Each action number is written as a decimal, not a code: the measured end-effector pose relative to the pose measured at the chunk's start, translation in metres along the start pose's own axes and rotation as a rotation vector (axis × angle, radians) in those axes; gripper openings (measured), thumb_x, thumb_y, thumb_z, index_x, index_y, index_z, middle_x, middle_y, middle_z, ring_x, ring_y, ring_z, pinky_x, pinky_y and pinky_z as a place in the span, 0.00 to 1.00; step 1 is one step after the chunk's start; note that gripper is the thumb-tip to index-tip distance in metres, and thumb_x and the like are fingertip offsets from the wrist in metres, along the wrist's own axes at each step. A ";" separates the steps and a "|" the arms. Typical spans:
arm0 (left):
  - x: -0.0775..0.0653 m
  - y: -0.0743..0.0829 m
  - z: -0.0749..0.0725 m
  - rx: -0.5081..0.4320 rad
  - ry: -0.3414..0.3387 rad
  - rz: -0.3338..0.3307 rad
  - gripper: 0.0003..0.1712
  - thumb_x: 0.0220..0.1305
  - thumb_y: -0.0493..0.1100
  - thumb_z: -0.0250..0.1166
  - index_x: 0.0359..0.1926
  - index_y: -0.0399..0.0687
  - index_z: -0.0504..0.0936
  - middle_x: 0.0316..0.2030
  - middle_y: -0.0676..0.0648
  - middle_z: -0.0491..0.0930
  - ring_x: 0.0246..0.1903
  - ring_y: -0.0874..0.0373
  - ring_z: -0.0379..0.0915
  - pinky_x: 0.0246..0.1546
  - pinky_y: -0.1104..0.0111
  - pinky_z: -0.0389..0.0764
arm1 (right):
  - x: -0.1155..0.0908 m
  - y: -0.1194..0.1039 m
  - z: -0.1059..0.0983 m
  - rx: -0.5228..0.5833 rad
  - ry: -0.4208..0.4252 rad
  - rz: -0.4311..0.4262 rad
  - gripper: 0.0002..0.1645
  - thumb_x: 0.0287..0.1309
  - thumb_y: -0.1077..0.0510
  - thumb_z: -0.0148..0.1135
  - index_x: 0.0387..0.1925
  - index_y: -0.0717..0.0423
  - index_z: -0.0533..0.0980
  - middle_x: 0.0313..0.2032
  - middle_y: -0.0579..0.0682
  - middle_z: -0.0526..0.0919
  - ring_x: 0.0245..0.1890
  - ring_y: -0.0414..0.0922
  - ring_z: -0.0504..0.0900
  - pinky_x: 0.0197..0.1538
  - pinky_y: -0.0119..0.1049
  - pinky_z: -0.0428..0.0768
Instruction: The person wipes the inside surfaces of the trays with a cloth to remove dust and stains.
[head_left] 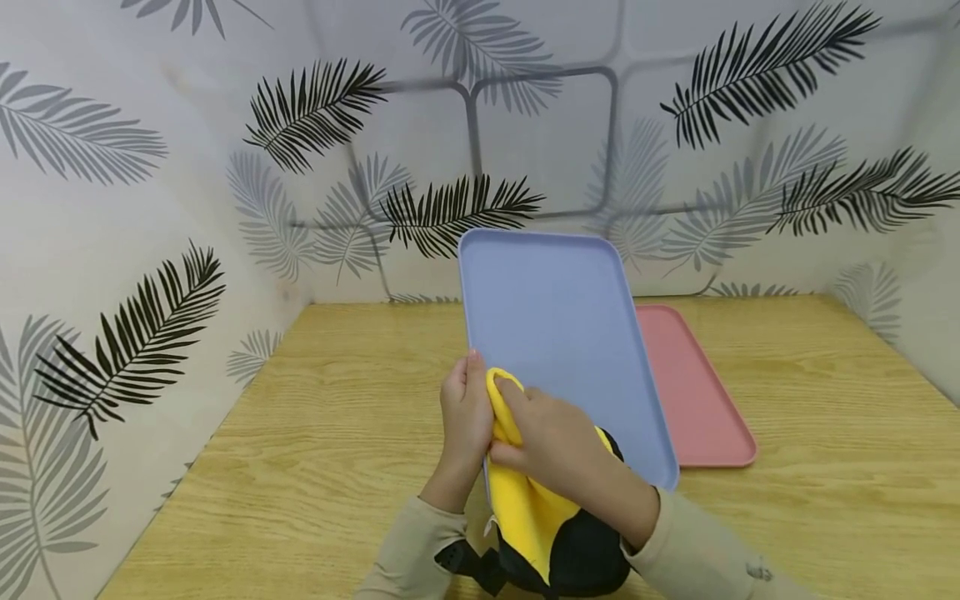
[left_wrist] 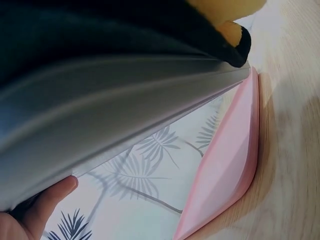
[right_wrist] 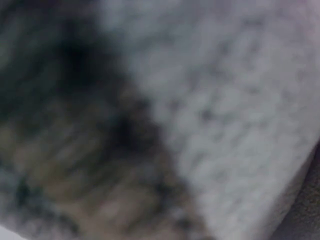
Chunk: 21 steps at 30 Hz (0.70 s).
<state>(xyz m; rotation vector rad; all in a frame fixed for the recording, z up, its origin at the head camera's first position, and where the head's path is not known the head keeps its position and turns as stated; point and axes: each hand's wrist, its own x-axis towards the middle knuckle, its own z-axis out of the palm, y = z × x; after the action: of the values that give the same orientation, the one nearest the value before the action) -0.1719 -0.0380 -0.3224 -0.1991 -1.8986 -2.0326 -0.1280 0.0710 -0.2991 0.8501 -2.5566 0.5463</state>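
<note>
A blue tray [head_left: 551, 312] is held up at a tilt over the table, its inner face toward me. My left hand [head_left: 467, 412] grips its left edge, and a finger [left_wrist: 52, 197] shows beneath the tray in the left wrist view. My right hand [head_left: 555, 437] grips a yellow and black cloth [head_left: 517, 512], bunched against the tray's left side near my left hand. The cloth's dark side [left_wrist: 100, 30] hangs over the tray's edge in the left wrist view. Blurred pale and dark fabric [right_wrist: 235, 100] fills the right wrist view.
A pink tray [head_left: 705, 408] lies on the wooden table [head_left: 337, 433] to the right, partly behind the blue one. A patterned curtain [head_left: 540, 167] with dark and grey leaves stands at the back and left. A black strap [head_left: 468, 560] sits by my left wrist.
</note>
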 end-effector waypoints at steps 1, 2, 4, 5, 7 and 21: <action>0.000 0.000 0.000 0.003 0.001 0.003 0.21 0.71 0.43 0.40 0.18 0.43 0.61 0.12 0.51 0.59 0.09 0.65 0.55 0.11 0.76 0.60 | 0.000 -0.001 0.000 -0.013 0.010 0.004 0.29 0.44 0.55 0.63 0.47 0.64 0.67 0.17 0.47 0.64 0.13 0.39 0.61 0.14 0.30 0.61; 0.000 0.000 0.000 0.008 0.003 0.005 0.21 0.71 0.43 0.41 0.18 0.43 0.61 0.12 0.51 0.59 0.10 0.65 0.55 0.11 0.76 0.60 | 0.000 0.000 0.001 -0.032 0.020 0.004 0.29 0.43 0.55 0.63 0.48 0.63 0.67 0.16 0.47 0.64 0.12 0.39 0.61 0.13 0.30 0.60; 0.001 0.001 -0.001 0.014 0.003 0.011 0.21 0.71 0.43 0.40 0.18 0.43 0.61 0.12 0.51 0.59 0.10 0.65 0.55 0.11 0.76 0.60 | -0.001 0.000 0.001 -0.067 0.042 0.007 0.30 0.42 0.56 0.63 0.49 0.62 0.68 0.17 0.49 0.66 0.12 0.40 0.60 0.12 0.31 0.60; 0.000 0.001 -0.001 0.018 0.004 0.012 0.21 0.71 0.43 0.40 0.18 0.43 0.61 0.12 0.51 0.59 0.10 0.65 0.55 0.11 0.76 0.60 | -0.001 0.000 0.002 -0.079 0.047 0.014 0.31 0.41 0.56 0.63 0.50 0.62 0.68 0.17 0.49 0.67 0.11 0.40 0.60 0.12 0.31 0.60; 0.000 0.001 -0.002 0.032 0.013 0.013 0.21 0.70 0.43 0.41 0.18 0.44 0.61 0.13 0.51 0.58 0.11 0.64 0.55 0.12 0.76 0.59 | -0.001 0.001 0.002 -0.094 0.041 0.032 0.31 0.41 0.56 0.63 0.51 0.61 0.69 0.17 0.50 0.67 0.11 0.40 0.60 0.12 0.31 0.59; 0.004 0.001 -0.006 0.122 0.101 0.063 0.20 0.70 0.41 0.43 0.19 0.41 0.64 0.14 0.52 0.55 0.15 0.62 0.53 0.16 0.73 0.56 | 0.000 0.027 -0.006 -0.104 -0.053 0.235 0.33 0.42 0.55 0.63 0.53 0.58 0.69 0.24 0.55 0.73 0.14 0.44 0.65 0.15 0.35 0.63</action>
<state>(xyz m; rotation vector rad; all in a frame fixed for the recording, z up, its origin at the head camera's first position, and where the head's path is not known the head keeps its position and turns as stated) -0.1748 -0.0446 -0.3203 -0.1215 -1.9208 -1.8437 -0.1440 0.0934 -0.3007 0.5385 -2.7253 0.4593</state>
